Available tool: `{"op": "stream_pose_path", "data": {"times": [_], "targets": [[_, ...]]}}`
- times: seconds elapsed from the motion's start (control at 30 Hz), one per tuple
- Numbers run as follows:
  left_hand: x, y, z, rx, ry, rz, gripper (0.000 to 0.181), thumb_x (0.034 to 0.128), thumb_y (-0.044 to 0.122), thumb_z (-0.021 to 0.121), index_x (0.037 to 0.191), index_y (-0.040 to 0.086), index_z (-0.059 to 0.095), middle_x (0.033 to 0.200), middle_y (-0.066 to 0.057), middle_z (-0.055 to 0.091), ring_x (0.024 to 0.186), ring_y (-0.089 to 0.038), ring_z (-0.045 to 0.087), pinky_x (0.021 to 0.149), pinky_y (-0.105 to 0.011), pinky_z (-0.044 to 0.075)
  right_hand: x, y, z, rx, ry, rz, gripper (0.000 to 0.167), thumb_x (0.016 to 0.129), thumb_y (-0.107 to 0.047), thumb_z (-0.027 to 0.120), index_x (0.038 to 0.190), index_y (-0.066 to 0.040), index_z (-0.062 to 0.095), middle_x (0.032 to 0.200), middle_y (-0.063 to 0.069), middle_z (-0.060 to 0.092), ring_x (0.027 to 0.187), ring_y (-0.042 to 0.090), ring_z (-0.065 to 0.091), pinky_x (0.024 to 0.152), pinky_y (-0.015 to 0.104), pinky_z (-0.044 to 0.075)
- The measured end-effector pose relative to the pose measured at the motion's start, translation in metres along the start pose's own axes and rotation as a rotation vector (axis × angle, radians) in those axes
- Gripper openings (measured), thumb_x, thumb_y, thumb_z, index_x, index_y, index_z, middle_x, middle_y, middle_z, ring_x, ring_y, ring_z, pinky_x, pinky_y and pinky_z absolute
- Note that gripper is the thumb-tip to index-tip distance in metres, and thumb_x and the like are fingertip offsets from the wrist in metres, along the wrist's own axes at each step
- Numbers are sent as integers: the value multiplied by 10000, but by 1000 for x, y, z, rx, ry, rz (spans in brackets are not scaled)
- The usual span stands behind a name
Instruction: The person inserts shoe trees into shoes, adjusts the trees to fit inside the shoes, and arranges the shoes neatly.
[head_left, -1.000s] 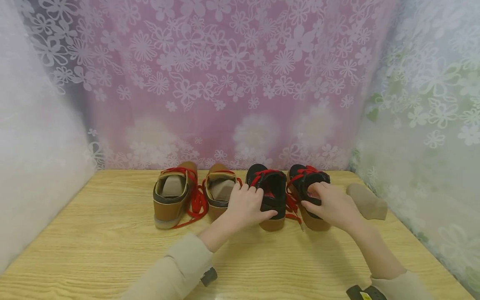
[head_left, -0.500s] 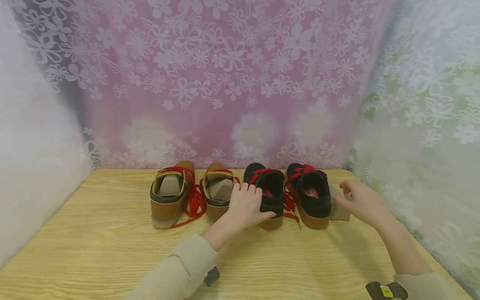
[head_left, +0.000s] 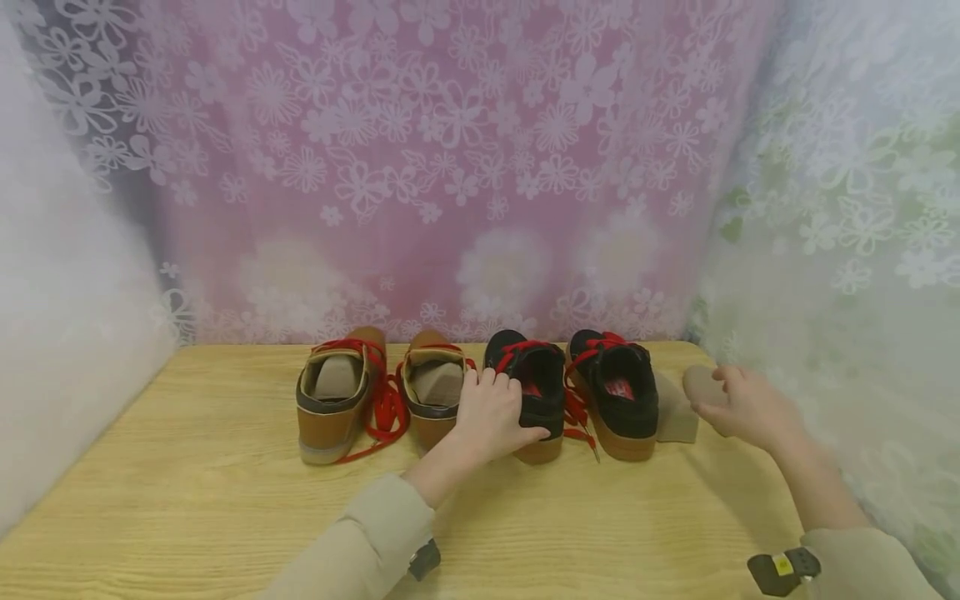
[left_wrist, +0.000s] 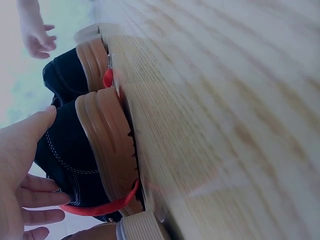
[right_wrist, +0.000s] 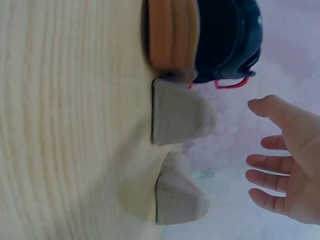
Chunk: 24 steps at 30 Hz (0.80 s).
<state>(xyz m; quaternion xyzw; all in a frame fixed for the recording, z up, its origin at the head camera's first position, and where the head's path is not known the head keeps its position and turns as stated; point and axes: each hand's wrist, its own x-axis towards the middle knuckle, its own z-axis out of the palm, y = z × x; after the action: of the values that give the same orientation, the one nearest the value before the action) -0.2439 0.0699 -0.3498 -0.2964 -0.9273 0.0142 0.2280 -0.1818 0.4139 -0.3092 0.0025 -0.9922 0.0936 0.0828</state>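
With the right hand [head_left: 753, 410] empty and loose-fingered, lower squarely over the beige, round-ended, cardboard-like insert [head_left: 701, 387] just below, then pinch both sides; rest the left hand [head_left: 491, 412], relaxed and empty, by the black, canvas-like shoe [left_wrist: 65, 140].

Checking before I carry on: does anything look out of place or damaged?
No visible spill or damage. Red laces trail loose onto the table, which looks untidy, and two beige inserts sit outside the black shoes, whereas the brown shoes hold theirs.
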Motion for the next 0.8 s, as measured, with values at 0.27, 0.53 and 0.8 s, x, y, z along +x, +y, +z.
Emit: {"op": "stream_pose_path", "data": {"times": [0.27,0.53,0.8], "targets": [[-1,1,1,19,24,-2,707,675,800,514,829,116,600,812,-25,569,842,-218,501,804,-412,362,7,15,19,-118,-23,-79,672,758,-386,716,1168,90,477,1043,325,516,840,461,544,653,530,447],[0,2,0,9,8,-14,695,681,791,521,823,115,596,803,-23,566,831,-219,495,783,-402,359,13,8,35,-118,-24,-120,561,676,-373,794,974,-13,484,890,171,489,815,336,496,637,462,431],[0,2,-1,6,13,-5,694,689,778,531,838,105,610,816,-33,574,839,-224,501,781,-399,364,13,3,48,-129,-35,-37,780,620,-557,768,1084,20,524,995,241,518,883,453,523,579,517,444]]}}
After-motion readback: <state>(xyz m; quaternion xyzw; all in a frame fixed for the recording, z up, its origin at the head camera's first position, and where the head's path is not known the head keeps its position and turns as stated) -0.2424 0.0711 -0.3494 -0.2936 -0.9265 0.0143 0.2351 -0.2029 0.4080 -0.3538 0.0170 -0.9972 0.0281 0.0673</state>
